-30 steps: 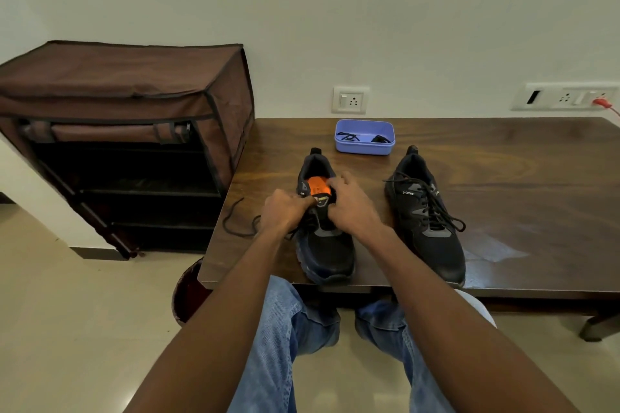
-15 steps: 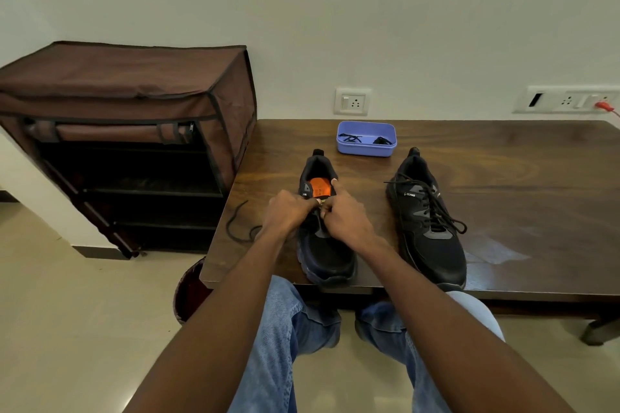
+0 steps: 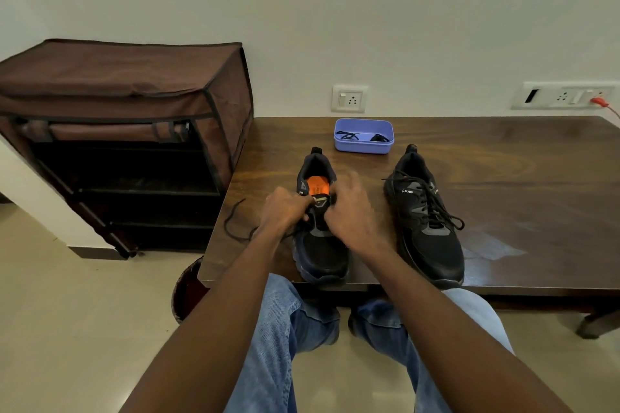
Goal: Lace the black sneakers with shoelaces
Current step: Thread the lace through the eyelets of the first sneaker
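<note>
My left hand (image 3: 285,208) is pinching the shoelace (image 3: 235,228) at the unlaced sneaker (image 3: 320,238); my right hand (image 3: 352,214) is hovering over it, fingers spread.

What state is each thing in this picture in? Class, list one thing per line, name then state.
Left sneaker: not fully laced, tongue open, being worked on.
Right sneaker: laced, untouched.
Loose shoelace: trailing over the table edge.
Purple tray: holds black laces.
Left hand: pinching at the eyelets.
Right hand: fingers spread over the sneaker.
</note>
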`<state>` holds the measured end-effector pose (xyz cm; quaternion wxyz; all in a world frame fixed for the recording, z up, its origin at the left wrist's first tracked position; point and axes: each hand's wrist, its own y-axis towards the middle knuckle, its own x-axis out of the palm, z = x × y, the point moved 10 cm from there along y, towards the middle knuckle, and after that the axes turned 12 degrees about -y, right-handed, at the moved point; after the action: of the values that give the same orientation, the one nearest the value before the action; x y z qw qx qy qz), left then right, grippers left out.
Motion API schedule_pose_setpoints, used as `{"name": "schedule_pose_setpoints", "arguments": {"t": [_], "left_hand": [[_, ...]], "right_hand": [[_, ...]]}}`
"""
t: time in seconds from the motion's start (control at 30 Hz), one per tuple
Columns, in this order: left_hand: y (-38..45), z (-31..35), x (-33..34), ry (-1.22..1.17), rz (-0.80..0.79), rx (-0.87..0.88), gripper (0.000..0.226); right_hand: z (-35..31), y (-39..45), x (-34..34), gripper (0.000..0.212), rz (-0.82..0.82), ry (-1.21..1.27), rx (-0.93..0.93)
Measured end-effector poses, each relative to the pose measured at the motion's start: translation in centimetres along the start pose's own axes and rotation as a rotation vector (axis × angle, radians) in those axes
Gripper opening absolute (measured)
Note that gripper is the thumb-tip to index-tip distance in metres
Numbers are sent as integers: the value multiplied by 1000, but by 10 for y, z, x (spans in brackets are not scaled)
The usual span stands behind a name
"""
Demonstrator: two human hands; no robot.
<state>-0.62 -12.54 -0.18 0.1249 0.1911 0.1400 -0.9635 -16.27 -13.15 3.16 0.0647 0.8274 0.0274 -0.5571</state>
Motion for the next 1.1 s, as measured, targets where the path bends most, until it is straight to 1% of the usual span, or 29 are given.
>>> {"name": "schedule_pose_setpoints", "arguments": {"t": [0.03, 0.07, 0.1, 0.13, 0.2, 0.27, 0.33, 0.4, 0.43, 0.47, 0.5, 0.53, 0.6, 0.63, 0.67, 0.7, 0.77, 0.8, 0.87, 0.9, 1.0, 1.1], "left_hand": [[-1, 0, 0, -1, -2, -2, 31], [-2, 1, 0, -3, -3, -2, 30], [-3, 1, 0, -4, -2, -3, 29], [-2, 1, 0, -4, -4, -2, 29], [-3, 1, 2, 0, -14, -2, 29], [-4, 2, 2, 6, -21, -2, 30], [-4, 3, 1, 10, -6, 1, 33], [-4, 4, 0, 24, 11, 2, 35], [-3, 4, -1, 26, 15, -1, 35], [-3, 3, -2, 19, 14, -4, 35], [-3, 4, -2, 11, 5, -6, 34], [-4, 4, -1, 8, -5, -6, 34], [-4, 4, 0, 12, -12, 5, 34], [-4, 4, 0, 11, -8, 12, 35], [-5, 4, 0, 8, -7, 14, 35], [-5, 4, 1, 7, -6, 15, 35], [-3, 3, 1, 6, -2, 18, 35], [-2, 3, 1, 1, 3, 23, 35], [-3, 3, 2, -8, 8, 35, 35], [-3, 3, 2, -12, 8, 42, 34], [-1, 0, 2, -21, 1, 53, 34], [1, -2, 2, -36, -15, 60, 33]], "right_hand": [[-8, 0, 12, 37, -63, -50, -81], [-11, -2, 25, 36, -137, -87, -123], [-12, -4, 39, 34, -206, -128, -143], [-13, -6, 45, 32, -233, -163, -161], [-12, -5, 42, 27, -201, -186, -176], [-8, -1, 35, 21, -173, -125, -136], [14, 7, 28, 20, -178, 42, 63], [47, 10, 19, 20, -146, 367, 348], [63, 7, 11, 20, -105, 507, 470], [79, 4, 2, 19, -50, 569, 558], [90, 2, -11, 18, 6, 518, 597], [96, -2, -22, 17, 42, 391, 596], [93, -3, -35, 12, 95, 89, 498], [82, -1, -36, 19, 127, 8, 396], [67, 1, -31, 26, 132, -16, 268], [51, 3, -18, 29, 97, 15, 142], [23, -1, 11, 32, -26, 54, -43], [12, -5, 23, 35, -83, 13, -100], [-1, -12, 40, 40, -156, -113, -151], [-4, -12, 43, 39, -163, -145, -157], [-6, -9, 44, 31, -145, -154, -159], [-6, -8, 39, 24, -149, -85, -135]]}}
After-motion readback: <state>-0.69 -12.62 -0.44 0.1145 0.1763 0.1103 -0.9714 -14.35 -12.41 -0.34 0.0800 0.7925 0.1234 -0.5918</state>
